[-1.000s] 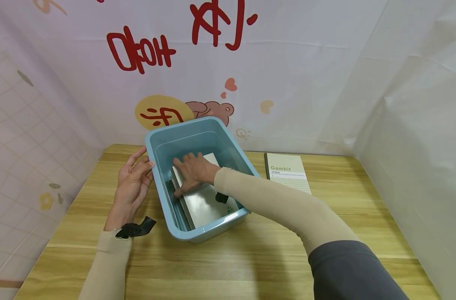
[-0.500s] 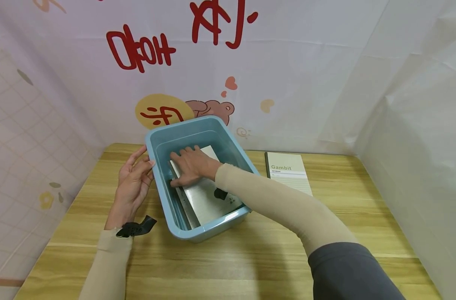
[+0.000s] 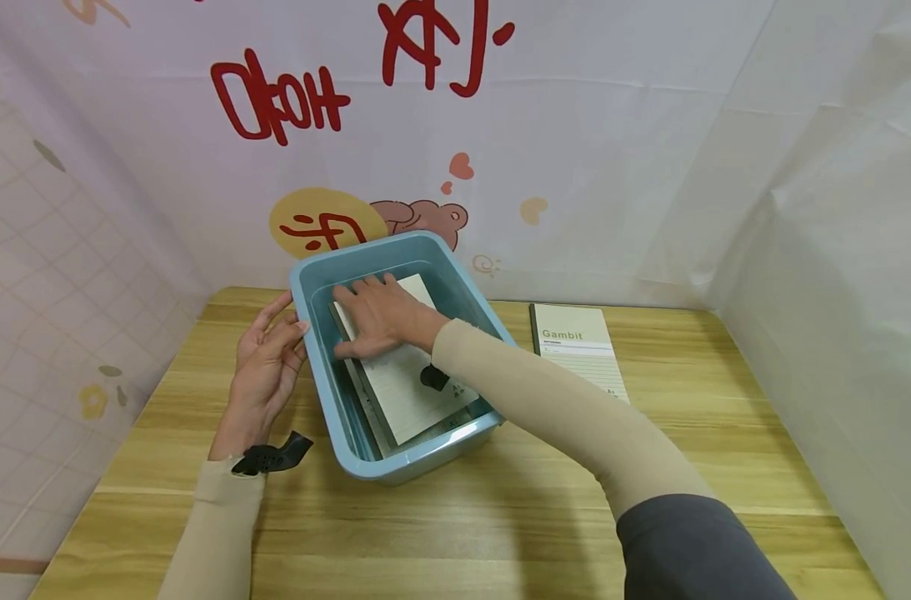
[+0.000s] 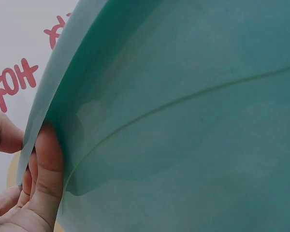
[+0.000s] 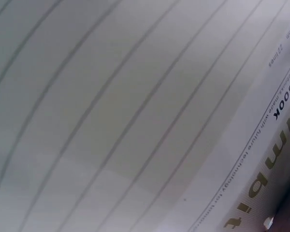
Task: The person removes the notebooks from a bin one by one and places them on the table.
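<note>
A light blue plastic basin (image 3: 322, 400) sits tilted on the table. My left hand (image 3: 266, 367) pinches its left rim; the left wrist view shows the thumb on one side of the rim and fingers (image 4: 47, 169) on the other. Inside lies a stack of pale notebooks, the top notebook (image 3: 413, 396) offset from a lower notebook (image 3: 446, 423). My right hand (image 3: 380, 315) reaches in and lies with spread fingers on the top notebook, thumb near its left edge. Lined cover print on the notebook (image 5: 130, 106) fills the right wrist view.
A cream "Gambit" notebook (image 3: 575, 342) lies on the wooden table (image 3: 440, 542) to the right of the basin, partly behind the right forearm. A printed white sheet (image 3: 620, 167) hangs behind, and further sheets flank both sides.
My right hand has moved toward the basin's far end, and the top notebook has slid the same way, showing more of the notebook below. The left hand and basin stay put.
</note>
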A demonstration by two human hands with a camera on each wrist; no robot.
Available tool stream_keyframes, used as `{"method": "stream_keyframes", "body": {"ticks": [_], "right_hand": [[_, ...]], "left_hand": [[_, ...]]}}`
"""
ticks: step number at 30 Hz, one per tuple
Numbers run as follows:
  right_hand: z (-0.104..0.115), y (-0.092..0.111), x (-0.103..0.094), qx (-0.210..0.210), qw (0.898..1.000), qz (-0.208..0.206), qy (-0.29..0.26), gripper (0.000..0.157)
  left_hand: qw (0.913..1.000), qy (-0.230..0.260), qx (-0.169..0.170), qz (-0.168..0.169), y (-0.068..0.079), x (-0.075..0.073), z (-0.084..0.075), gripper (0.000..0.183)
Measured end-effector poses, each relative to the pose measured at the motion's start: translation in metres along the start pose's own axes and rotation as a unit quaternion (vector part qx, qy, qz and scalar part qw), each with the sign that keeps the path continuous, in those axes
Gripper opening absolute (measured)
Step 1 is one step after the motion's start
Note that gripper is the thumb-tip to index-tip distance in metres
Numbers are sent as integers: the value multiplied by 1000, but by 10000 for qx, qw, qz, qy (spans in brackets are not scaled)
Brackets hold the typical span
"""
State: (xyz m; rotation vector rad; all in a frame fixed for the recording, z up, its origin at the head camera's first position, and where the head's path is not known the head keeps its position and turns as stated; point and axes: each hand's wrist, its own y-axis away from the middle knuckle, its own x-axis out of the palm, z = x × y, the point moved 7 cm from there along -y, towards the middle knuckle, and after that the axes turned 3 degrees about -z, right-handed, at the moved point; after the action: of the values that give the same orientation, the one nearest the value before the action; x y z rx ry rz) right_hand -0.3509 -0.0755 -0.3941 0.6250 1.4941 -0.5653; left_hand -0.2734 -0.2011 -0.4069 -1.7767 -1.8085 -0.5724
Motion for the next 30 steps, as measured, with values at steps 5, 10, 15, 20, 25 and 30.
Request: {"method": "stream_keyframes", "body": {"ticks": [5,10,15,20,25,30], "right_hand": [[-1,2,-17,-37,9996,-265,-86,74],[-2,6,-35,-97,9978,-660,-63,69],[-2,13,-52,-148,9959,-894,24,68],[-3,20,-68,-132,9929,-1175,139,70],[-4,28,-85,-169,9883,-1513,61,63],[-4,38,-105,-226,9841,-1760,-26,64]], "left_hand": [[10000,59,-4,14,1,0,-1,64],[10000,82,-13,7,1,0,-2,64],[9999,100,-20,7,0,1,-1,62],[10000,88,-35,5,0,1,-1,63],[9999,107,-46,-9,-1,1,0,64],[9999,109,-42,-31,0,0,0,65]]}}
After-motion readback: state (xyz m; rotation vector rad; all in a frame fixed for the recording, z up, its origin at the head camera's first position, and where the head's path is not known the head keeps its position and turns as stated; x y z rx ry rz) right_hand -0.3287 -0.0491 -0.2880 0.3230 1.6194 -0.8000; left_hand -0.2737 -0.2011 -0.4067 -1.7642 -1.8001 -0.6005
